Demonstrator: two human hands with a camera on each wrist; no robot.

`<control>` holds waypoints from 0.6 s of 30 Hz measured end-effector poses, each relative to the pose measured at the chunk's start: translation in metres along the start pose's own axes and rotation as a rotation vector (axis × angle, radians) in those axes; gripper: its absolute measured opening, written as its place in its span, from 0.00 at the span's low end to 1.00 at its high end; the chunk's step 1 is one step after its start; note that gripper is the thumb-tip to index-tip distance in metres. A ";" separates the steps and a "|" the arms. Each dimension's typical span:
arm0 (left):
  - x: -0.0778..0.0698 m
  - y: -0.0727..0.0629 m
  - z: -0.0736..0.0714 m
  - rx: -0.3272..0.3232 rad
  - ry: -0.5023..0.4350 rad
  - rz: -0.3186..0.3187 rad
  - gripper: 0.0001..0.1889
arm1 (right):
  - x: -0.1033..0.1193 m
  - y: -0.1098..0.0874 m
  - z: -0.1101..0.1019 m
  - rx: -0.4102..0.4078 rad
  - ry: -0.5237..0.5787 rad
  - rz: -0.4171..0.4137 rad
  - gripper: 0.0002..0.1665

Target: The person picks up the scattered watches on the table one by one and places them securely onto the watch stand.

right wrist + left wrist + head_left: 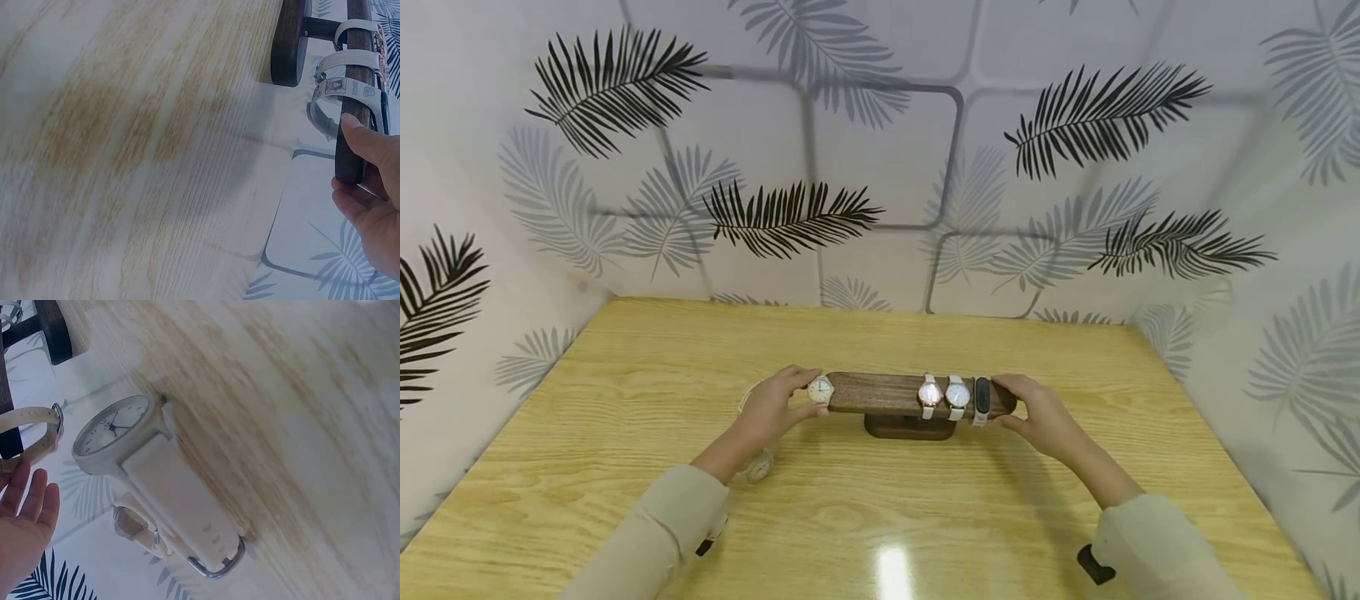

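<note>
A dark wooden watch stand (876, 393) with a rounded base (910, 428) stands on the table. My left hand (766, 410) pinches a cream wristwatch (821, 390) at the bar's left end, thumb below and fingers above. In the left wrist view its buckled strap (37, 414) loops round the bar end. At the other end, my right hand (1047, 418) grips the bar between thumb and fingers. Beside that hand a dark-faced fitness band (982, 396) encircles the bar, then two white-strapped watches (957, 395). The bar's middle-left stretch carries no watch.
Near my left wrist, a pale watch (758, 467) stands on the wood-grain table (850, 517). Another light watch (130, 522) sits farther back, mostly behind my left hand in the head view. A leaf-patterned wall (880, 167) borders the table's far edge.
</note>
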State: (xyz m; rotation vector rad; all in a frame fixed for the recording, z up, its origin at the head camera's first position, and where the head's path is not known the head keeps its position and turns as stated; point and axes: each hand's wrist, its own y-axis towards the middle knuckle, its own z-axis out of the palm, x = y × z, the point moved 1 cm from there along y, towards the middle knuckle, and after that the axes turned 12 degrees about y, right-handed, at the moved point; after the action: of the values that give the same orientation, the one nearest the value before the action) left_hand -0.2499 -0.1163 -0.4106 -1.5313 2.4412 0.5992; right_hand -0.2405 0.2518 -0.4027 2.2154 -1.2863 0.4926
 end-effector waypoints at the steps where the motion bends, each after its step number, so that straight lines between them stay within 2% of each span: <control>1: 0.000 0.000 0.000 -0.002 0.005 0.002 0.32 | 0.000 0.000 0.000 0.000 -0.005 -0.001 0.31; 4: 0.000 0.002 0.001 -0.009 0.010 0.010 0.31 | 0.001 0.000 0.001 0.000 -0.027 -0.009 0.31; 10: 0.000 0.003 0.002 -0.029 -0.036 0.015 0.31 | 0.003 0.000 0.001 -0.006 -0.037 -0.037 0.31; 18: -0.002 0.006 0.002 0.007 -0.067 0.006 0.32 | 0.004 0.001 0.000 -0.010 -0.045 -0.056 0.31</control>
State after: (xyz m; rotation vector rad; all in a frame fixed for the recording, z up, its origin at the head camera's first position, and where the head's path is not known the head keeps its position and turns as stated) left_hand -0.2549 -0.1117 -0.4102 -1.4772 2.3969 0.6314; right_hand -0.2395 0.2485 -0.3995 2.2594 -1.2436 0.4165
